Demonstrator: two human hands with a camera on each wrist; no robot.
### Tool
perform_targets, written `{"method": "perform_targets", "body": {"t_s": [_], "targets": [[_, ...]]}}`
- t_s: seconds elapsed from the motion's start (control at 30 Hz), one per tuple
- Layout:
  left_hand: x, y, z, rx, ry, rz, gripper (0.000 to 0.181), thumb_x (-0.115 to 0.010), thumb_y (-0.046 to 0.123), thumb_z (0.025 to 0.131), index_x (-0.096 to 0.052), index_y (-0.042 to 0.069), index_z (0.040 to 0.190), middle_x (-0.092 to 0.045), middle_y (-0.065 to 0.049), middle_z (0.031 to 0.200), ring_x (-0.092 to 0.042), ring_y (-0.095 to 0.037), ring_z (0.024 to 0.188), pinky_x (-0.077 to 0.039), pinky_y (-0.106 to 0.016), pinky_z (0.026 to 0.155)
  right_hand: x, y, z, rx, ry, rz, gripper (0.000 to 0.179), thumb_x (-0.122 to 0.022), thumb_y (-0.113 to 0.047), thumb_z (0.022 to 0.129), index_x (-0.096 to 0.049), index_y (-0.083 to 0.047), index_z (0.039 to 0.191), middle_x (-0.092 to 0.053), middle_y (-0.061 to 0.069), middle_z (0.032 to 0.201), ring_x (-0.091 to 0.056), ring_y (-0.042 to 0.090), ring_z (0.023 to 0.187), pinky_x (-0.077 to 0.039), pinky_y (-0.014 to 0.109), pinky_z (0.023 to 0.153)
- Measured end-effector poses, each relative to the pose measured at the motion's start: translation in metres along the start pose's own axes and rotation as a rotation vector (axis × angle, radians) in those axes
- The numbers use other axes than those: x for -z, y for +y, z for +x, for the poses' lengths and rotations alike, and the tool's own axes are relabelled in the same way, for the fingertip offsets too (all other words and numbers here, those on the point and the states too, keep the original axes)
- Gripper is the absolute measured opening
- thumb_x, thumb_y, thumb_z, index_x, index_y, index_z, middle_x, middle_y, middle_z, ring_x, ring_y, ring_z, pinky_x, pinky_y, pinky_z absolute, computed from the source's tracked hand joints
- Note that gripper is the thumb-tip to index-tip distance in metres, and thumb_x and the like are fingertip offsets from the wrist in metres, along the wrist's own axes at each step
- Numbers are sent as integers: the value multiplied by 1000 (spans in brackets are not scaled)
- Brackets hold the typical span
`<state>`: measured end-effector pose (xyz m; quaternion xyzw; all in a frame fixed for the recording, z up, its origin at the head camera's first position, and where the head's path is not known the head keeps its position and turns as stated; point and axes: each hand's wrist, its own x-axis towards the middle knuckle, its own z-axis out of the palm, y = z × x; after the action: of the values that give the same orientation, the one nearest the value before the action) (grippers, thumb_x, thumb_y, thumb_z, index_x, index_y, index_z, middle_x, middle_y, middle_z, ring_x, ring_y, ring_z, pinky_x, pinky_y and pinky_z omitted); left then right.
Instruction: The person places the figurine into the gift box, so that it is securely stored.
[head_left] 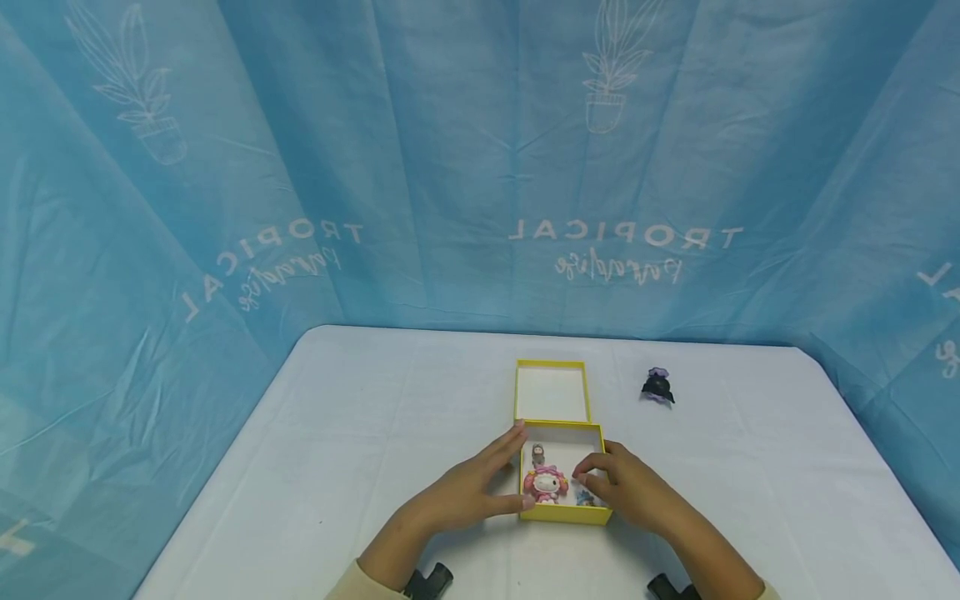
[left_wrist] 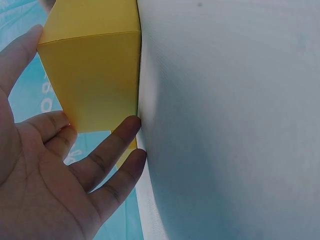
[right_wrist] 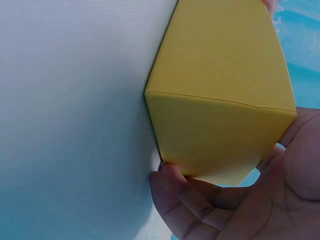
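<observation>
An open yellow box (head_left: 566, 516) with a white inside stands near the front of the table. Inside lie a pink figurine with a white cat face (head_left: 547, 483), a small grey-brown figurine (head_left: 537, 455) and a blue-grey figurine (head_left: 585, 497), partly covered. My left hand (head_left: 468, 492) rests spread along the box's left side, its thumb at the front left corner. My right hand (head_left: 626, 487) straddles the right wall: thumb and index finger bend inside above the blue-grey figurine, other fingers (right_wrist: 192, 207) curl against the outside. Whether the fingertips pinch anything is hidden.
The box's lid (head_left: 552, 392) lies beyond it, its white inside facing up. A black and purple figurine (head_left: 657, 387) sits at the back right of the white-covered table (head_left: 360, 417). Blue printed curtains (head_left: 450, 167) hang behind and at both sides.
</observation>
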<state>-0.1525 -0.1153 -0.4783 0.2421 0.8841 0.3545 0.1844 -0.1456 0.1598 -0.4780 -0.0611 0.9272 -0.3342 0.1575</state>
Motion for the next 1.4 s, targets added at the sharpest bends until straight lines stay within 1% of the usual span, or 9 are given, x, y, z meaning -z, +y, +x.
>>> {"method": "perform_targets", "body": {"t_s": [0.17, 0.4, 0.53, 0.63, 0.67, 0.87, 1.07, 1.2, 1.4], "targets": [[0, 0, 0, 0, -2, 2, 93, -65, 65, 89, -14, 38, 162, -5, 18, 171, -19, -22, 158, -28, -58, 123, 0, 1, -2, 7, 15, 27, 13, -64, -38, 99, -74, -33, 105, -46, 25, 152, -46, 50, 139, -41, 69, 108], [-1, -1, 0, 6, -3, -6, 93, -64, 67, 88, -15, 38, 162, -5, 18, 171, -19, -23, 158, -27, -59, 123, -1, 5, -3, 7, 46, 83, 13, -68, -37, 97, -74, -35, 108, -45, 24, 154, -42, 51, 141, -38, 72, 108], [-1, 0, -1, 7, -3, -7, 94, -64, 68, 88, -15, 38, 162, -5, 19, 171, -19, -22, 158, -27, -59, 123, -1, 7, -1, 1, 77, 118, 16, -70, -33, 96, -75, -35, 110, -47, 18, 152, -57, 38, 124, -50, 59, 100], [0, 0, -1, 8, 1, -6, 94, -64, 68, 88, -15, 39, 162, -6, 19, 171, -19, -23, 158, -28, -60, 122, 0, 8, 0, -4, 108, 146, 17, -72, -31, 95, -75, -34, 111, -48, 14, 152, -59, 24, 108, -52, 45, 89], [0, 0, -1, 9, 2, -6, 94, -64, 68, 88, -15, 39, 162, -6, 19, 171, -20, -23, 158, -28, -60, 123, 1, 8, 0, -2, 117, 161, 18, -72, -31, 94, -76, -34, 111, -48, 13, 152, -58, 23, 107, -52, 43, 89], [0, 0, -1, 11, 2, -3, 93, -64, 68, 88, -15, 41, 161, -6, 19, 170, -20, -22, 158, -27, -59, 123, 8, 12, 0, 34, 169, 219, 21, -72, -31, 95, -74, -29, 116, -46, 9, 155, -56, 30, 127, -51, 50, 103], [-1, -1, -1, 9, 4, -2, 92, -64, 67, 88, -14, 41, 161, -6, 19, 170, -20, -23, 158, -28, -60, 122, 12, 14, 2, 19, 199, 225, 32, -71, -33, 96, -69, -25, 126, -47, 7, 153, -52, 30, 135, -50, 51, 108], [-1, -1, -1, 8, 5, 3, 93, -64, 68, 88, -14, 40, 162, -6, 19, 170, -20, -23, 158, -27, -60, 123, 15, 14, 2, 5, 213, 228, 41, -72, -32, 95, -64, -21, 133, -48, 8, 151, -52, 32, 136, -50, 51, 107], [-1, 0, -2, 15, 3, 4, 93, -64, 68, 88, -14, 40, 162, -6, 19, 170, -24, -20, 157, -28, -58, 123, 18, 16, 3, 1, 232, 226, 43, -72, -31, 95, -61, -21, 136, -50, 8, 147, -52, 33, 135, -51, 52, 107]]}}
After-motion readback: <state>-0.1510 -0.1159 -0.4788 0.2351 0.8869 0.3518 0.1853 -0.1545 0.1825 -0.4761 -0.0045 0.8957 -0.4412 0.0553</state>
